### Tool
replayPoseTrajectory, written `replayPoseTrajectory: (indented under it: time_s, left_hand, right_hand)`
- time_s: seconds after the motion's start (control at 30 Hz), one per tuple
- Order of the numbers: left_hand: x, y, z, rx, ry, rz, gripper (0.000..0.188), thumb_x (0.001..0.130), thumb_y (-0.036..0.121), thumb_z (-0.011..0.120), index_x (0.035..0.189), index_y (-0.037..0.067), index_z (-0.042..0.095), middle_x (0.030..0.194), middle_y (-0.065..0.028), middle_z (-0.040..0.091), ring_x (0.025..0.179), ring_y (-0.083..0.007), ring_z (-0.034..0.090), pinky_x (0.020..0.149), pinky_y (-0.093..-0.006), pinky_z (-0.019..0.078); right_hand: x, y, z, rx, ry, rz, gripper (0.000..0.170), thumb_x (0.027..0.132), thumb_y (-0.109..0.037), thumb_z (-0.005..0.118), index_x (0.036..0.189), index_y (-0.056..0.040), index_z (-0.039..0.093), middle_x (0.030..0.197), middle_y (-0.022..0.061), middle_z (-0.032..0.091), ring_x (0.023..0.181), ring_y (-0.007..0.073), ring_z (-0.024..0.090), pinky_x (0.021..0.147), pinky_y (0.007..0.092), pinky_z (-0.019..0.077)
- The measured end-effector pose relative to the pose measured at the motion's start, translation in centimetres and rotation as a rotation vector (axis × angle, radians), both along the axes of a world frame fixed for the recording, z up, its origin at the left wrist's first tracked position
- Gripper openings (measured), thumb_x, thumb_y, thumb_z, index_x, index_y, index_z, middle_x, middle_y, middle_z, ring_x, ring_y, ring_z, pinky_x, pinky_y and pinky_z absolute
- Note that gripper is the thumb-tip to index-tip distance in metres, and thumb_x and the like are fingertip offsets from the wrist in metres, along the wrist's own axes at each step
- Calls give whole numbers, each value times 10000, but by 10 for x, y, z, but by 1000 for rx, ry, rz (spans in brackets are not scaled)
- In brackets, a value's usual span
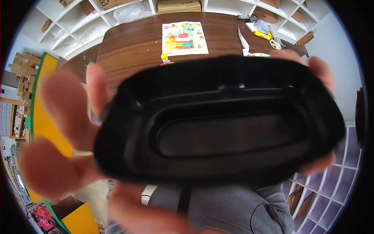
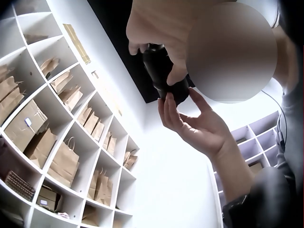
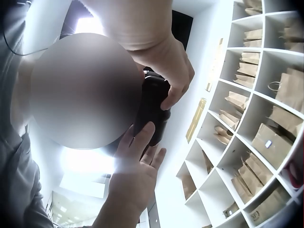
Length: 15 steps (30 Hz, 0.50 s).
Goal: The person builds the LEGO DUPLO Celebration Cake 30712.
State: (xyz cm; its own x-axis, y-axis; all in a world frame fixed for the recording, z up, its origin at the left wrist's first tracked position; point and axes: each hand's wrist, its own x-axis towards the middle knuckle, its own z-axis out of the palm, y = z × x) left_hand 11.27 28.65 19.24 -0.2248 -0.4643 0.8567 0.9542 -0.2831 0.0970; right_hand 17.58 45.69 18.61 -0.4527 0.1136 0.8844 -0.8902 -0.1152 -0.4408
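Observation:
A black oblong tray [image 1: 230,136] with a recessed middle fills the centre of the head view, close to the camera. Around its left end are the blurred fingers of my left hand [image 1: 78,167]. My right hand [image 1: 321,72] grips the other end, with fingertips over the far edge and part of the hand below; the rest is hidden behind the tray. Seen edge-on in the left wrist view, the tray [image 2: 164,71] is between my left hand [image 2: 164,23] and my right hand [image 2: 204,133]. The right wrist view also shows both hands holding the tray [image 3: 152,102].
Beyond the tray is a brown wooden table [image 1: 128,43] bearing a picture sheet [image 1: 185,38], a small yellow-topped figure [image 1: 164,58], a yellow tube [image 1: 262,35] and plastic packaging. White shelves [image 2: 88,137] with paper bags and purple-white shelves [image 1: 331,179] stand around.

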Motion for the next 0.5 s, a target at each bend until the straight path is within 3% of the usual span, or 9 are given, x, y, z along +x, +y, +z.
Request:
replayPoseTrajectory:
  time_s: [0.03, 0.13, 0.27, 0.33, 0.37, 0.43, 0.47, 0.5]
  left_hand:
    - [-8, -4, 0, -12, 63, -98, 160, 956, 225, 450, 1110, 188, 469, 1225, -209, 449, 1186, -385, 482, 1005, -465, 459]
    - [-11, -13, 8, -86, -123, -263, 155, 951, 219, 454, 1101, 186, 468, 1224, -210, 448, 1180, -383, 486, 1000, -462, 464]
    - [-12, -8, -1, -278, -306, -344, 148, 945, 211, 459, 1090, 184, 467, 1224, -212, 447, 1171, -381, 492, 993, -458, 470]
    - [-10, 1, -9, -335, -354, -335, 145, 942, 207, 461, 1084, 183, 466, 1223, -213, 447, 1167, -380, 495, 989, -456, 472]
    - [-11, 5, -13, -350, -374, -319, 143, 940, 205, 463, 1082, 182, 466, 1223, -214, 447, 1164, -379, 497, 988, -455, 474]
    - [-9, 13, -20, -363, -397, -285, 140, 937, 201, 465, 1076, 181, 465, 1223, -215, 446, 1160, -378, 500, 984, -453, 477]
    - [-8, 17, -23, -362, -405, -258, 139, 936, 199, 466, 1073, 180, 465, 1222, -215, 446, 1158, -377, 501, 982, -452, 478]
    - [-7, 20, -26, -360, -413, -234, 137, 934, 197, 468, 1070, 180, 464, 1222, -216, 446, 1156, -377, 503, 981, -451, 480]
  right_hand:
    - [1, -2, 1, -30, 2, -4, 915, 831, -640, 515, 1312, 107, 299, 1164, 333, 496, 1016, 321, 588, 862, 381, 507]
    - [0, -2, 10, -34, 26, -17, 943, 823, -652, 512, 1313, 121, 283, 1168, 348, 494, 1033, 341, 586, 875, 396, 509]
    - [1, 0, 9, 42, 88, -48, 981, 812, -667, 509, 1315, 140, 263, 1173, 368, 491, 1055, 369, 584, 891, 417, 511]
    - [3, -8, 14, 118, 146, -162, 1000, 807, -674, 507, 1315, 149, 252, 1176, 378, 490, 1065, 383, 582, 899, 427, 512]
    - [20, -36, 25, 190, -146, -965, 1012, 786, -649, 570, 1301, 163, 256, 1094, 344, 557, 983, 364, 628, 864, 409, 533]
    - [8, -42, 25, 227, 36, -1081, 943, 759, -517, 702, 1269, 164, 295, 1047, 314, 590, 917, 339, 656, 809, 373, 561]
    - [1, -53, 21, 68, 81, -980, 907, 698, -374, 809, 1251, 154, 320, 1023, 293, 605, 881, 308, 668, 774, 330, 578]
    - [6, -53, 24, 68, 81, -982, 907, 698, -374, 809, 1251, 154, 320, 1023, 293, 605, 881, 308, 668, 774, 330, 578]
